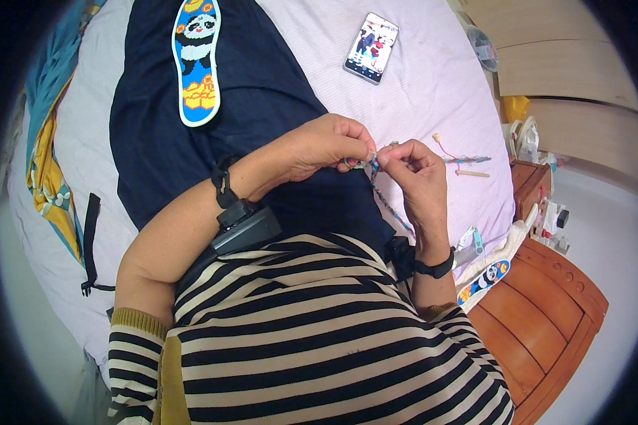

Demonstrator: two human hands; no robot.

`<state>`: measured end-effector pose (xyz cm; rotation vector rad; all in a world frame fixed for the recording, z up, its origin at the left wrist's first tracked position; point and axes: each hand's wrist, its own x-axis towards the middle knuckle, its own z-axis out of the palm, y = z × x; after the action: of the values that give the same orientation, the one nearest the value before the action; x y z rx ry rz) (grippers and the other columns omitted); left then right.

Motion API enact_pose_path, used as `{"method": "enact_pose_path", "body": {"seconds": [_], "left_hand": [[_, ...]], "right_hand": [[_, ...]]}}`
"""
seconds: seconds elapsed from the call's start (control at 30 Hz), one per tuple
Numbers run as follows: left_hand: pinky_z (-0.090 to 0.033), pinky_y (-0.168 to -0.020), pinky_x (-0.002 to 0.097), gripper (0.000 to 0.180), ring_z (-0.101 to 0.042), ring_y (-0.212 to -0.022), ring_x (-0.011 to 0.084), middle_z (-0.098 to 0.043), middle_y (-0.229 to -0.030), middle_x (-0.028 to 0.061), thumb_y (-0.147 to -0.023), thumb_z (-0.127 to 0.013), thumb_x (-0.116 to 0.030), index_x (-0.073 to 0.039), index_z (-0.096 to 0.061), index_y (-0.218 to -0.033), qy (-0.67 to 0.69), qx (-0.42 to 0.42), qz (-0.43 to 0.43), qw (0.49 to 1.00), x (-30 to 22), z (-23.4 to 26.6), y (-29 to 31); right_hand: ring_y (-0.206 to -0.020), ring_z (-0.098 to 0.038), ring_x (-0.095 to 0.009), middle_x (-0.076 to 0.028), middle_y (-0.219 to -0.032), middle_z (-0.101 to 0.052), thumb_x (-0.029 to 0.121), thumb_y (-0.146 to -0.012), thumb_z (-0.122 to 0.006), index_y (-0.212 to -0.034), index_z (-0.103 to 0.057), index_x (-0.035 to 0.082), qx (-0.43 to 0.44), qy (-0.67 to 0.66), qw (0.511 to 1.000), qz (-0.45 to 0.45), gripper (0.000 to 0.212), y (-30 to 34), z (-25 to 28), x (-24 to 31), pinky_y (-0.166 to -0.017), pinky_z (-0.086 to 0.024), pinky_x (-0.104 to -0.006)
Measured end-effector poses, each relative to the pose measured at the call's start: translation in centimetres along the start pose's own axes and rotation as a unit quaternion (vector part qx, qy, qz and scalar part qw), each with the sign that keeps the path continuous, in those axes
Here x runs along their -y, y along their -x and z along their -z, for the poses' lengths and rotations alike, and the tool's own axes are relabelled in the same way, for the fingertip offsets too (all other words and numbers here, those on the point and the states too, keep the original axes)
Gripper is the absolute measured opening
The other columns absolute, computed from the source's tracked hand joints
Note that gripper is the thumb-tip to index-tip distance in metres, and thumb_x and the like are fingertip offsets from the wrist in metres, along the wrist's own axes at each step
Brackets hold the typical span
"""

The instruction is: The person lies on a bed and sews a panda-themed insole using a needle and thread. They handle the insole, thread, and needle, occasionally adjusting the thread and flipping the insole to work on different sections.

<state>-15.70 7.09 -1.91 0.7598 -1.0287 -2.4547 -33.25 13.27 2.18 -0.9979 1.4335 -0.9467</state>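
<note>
My left hand (326, 146) and my right hand (420, 170) meet in front of me, over the dark cloth on my lap. Both are closed in a fingertip pinch on a thin braided cord (384, 200) of mixed colours. A length of the cord trails down between my hands toward my right wrist. The small part between my fingertips is mostly hidden. Beside my right hand lie loose coloured threads (473, 160), a red thread with a pale yellowish end (437, 138) and a short light stick (473, 173).
A phone (371, 48) with its screen lit lies on the pale bedspread (432, 78). A panda-patterned insole (197, 71) rests on the dark cloth; a similar insole (483, 282) lies beside a brown wooden chair (546, 319). A black strap (91, 241) is at left.
</note>
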Motion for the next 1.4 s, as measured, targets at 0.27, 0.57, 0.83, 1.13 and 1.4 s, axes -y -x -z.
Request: {"method": "enact_pose_path", "body": {"seconds": [0.27, 0.57, 0.83, 1.13, 1.4], "left_hand": [[-0.035, -0.053, 0.0174, 0.010, -0.045, -0.059, 0.0059, -0.057, -0.072, 0.0013, -0.078, -0.060, -0.006, 0.000, -0.062, -0.085, -0.035, -0.001, -0.012, 0.999, 0.1, 0.0, 0.0], [-0.035, -0.054, 0.0173, 0.010, -0.045, -0.059, 0.0056, -0.056, -0.072, 0.0006, -0.079, -0.061, -0.007, -0.001, -0.062, -0.086, -0.044, 0.000, -0.023, 0.999, -0.2, -0.2, 0.2], [-0.035, -0.054, 0.0167, 0.007, -0.046, -0.060, 0.0047, -0.055, -0.070, -0.0011, -0.082, -0.059, -0.007, -0.003, -0.060, -0.087, -0.039, -0.008, -0.056, 0.998, 0.0, -0.2, 0.0], [-0.036, -0.055, 0.0167, 0.007, -0.046, -0.061, 0.0044, -0.054, -0.073, -0.0017, -0.085, -0.058, -0.009, -0.004, -0.058, -0.089, -0.039, 0.004, -0.094, 0.995, -0.1, -0.3, 0.0], [-0.037, -0.055, 0.0172, 0.006, -0.047, -0.061, 0.0047, -0.054, -0.073, -0.0015, -0.085, -0.057, -0.007, -0.004, -0.056, -0.090, -0.009, 0.030, -0.099, 0.995, 0.4, 0.1, -0.3]], "right_hand": [[-0.072, -0.056, -0.007, -0.005, -0.080, -0.062, 0.001, -0.078, -0.066, -0.078, -0.058, 0.001, 0.002, -0.036, 0.999, 0.029, 0.008, -0.1, 0.0, -0.4, -0.068, -0.045, -0.0198], [-0.071, -0.055, -0.006, -0.004, -0.079, -0.061, 0.002, -0.079, -0.065, -0.080, -0.056, 0.003, 0.008, -0.152, 0.988, -0.017, 0.009, -0.3, 0.3, -0.9, -0.067, -0.044, -0.0183], [-0.069, -0.054, -0.005, -0.003, -0.079, -0.061, 0.003, -0.080, -0.064, -0.080, -0.056, 0.003, 0.012, -0.117, 0.993, 0.006, 0.008, -0.2, 0.4, -0.9, -0.065, -0.042, -0.0173], [-0.069, -0.061, -0.013, -0.010, -0.082, -0.062, -0.002, -0.081, -0.059, -0.082, -0.053, 0.000, 0.045, -0.197, 0.979, -0.040, 0.006, -0.3, 0.6, -1.0, -0.065, -0.052, -0.0244], [-0.060, -0.055, -0.014, -0.011, -0.076, -0.058, -0.005, -0.082, -0.055, -0.081, -0.051, 0.000, 0.029, -0.289, 0.956, -0.047, 0.006, -0.4, 0.5, -0.7, -0.056, -0.048, -0.0245]]}}
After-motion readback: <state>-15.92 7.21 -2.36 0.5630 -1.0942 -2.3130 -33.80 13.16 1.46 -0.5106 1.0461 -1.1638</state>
